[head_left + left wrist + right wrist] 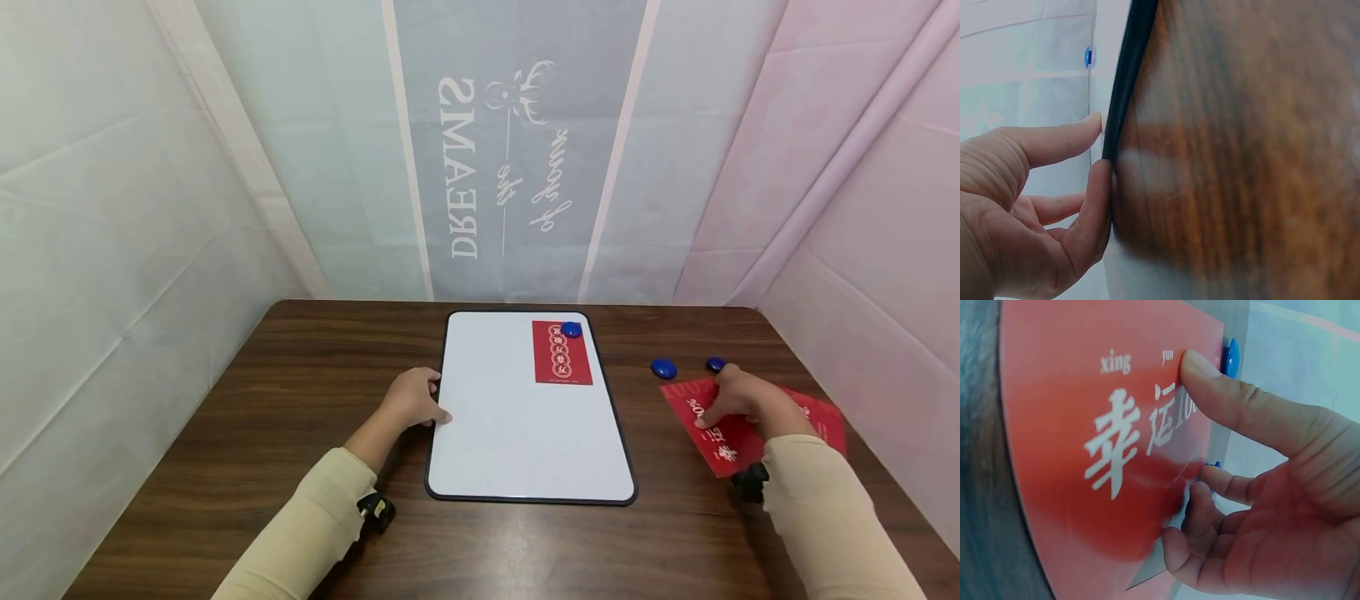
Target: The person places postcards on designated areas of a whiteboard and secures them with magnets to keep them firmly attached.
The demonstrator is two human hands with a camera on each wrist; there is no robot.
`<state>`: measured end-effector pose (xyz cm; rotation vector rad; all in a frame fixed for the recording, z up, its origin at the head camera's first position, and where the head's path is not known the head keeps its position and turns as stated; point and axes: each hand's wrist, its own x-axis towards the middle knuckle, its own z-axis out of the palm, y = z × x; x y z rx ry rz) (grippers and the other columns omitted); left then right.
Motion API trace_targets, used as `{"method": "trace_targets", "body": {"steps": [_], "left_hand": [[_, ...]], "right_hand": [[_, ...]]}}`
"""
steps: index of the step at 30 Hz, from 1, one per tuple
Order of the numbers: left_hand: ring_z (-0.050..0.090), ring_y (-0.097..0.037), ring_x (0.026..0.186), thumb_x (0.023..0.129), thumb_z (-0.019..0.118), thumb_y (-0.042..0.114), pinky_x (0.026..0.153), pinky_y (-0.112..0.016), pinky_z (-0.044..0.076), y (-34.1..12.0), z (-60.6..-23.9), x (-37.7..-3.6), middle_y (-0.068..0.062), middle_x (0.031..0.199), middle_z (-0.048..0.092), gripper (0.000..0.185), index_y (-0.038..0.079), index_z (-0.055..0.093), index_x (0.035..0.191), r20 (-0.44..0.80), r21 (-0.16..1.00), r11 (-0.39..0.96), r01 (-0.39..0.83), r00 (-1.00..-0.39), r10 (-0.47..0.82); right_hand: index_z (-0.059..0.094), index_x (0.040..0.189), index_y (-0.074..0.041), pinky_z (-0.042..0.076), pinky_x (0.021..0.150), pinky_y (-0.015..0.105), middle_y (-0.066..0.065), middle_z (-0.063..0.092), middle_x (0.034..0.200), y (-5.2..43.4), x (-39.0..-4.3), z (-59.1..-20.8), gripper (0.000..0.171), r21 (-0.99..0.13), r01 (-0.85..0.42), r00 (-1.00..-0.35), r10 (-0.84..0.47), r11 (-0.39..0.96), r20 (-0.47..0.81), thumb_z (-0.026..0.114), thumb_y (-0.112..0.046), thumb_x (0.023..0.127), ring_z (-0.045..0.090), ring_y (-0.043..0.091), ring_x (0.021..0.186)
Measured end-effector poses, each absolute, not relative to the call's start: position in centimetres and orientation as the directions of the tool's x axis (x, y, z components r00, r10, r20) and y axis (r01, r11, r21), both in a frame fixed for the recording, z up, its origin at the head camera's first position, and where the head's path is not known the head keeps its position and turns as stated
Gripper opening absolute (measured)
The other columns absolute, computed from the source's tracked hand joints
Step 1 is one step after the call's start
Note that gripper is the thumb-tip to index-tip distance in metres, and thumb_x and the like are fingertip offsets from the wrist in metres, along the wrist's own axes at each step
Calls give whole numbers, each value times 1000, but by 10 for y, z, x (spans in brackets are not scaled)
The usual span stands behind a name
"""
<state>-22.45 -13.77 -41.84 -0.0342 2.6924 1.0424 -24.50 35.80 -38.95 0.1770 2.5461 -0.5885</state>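
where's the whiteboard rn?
In the head view, the whiteboard lies around the middle of the table, the left hand at its left edge and a blue disc to its right.

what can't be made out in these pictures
Head view: how many sheets make up the red paper; the right hand and sleeve cover its middle.
Head view: bottom print on the card on the board; too small.
Right wrist view: the red paper's lower end; cut off by the bottom edge.
Left wrist view: fine grain of the table; blurred.
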Motion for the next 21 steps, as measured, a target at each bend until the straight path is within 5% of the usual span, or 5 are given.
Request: {"method": "trace_targets", "body": {"steps": [13, 21], "left_hand": [[65, -15, 65, 68, 89, 8, 60, -28, 57, -138, -418, -225, -13, 113, 60, 78, -1, 52, 135, -240, 651, 752, -108, -968, 68], [64, -15, 67, 68, 89, 8, 61, -28, 57, -138, -418, -224, -13, 113, 60, 77, -1, 52, 135, -241, 651, 751, -111, -968, 66]], "right_hand": [[29, 117, 24, 52, 69, 41, 35, 46, 102, 360, -244, -391, 94, -394, 267, -860, 34, 879, -509, 90, -29, 69, 47, 46, 94], [29, 119, 23, 53, 80, 53, 35, 46, 103, 362, -246, -393, 95, -422, 286, -850, 25, 860, -526, 91, -26, 67, 48, 48, 98]]}}
